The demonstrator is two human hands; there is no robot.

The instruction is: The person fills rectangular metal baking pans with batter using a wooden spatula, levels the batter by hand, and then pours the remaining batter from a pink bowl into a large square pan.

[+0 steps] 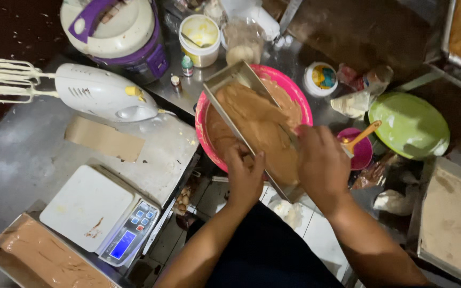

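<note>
Fingers of my left hand grasp the near end of the batter-filled loaf tin, angled lengthwise over the pink bowl, while my right hand clenches a scraper handle beside it.

metal table, scale, mixer, pink bowl
</note>
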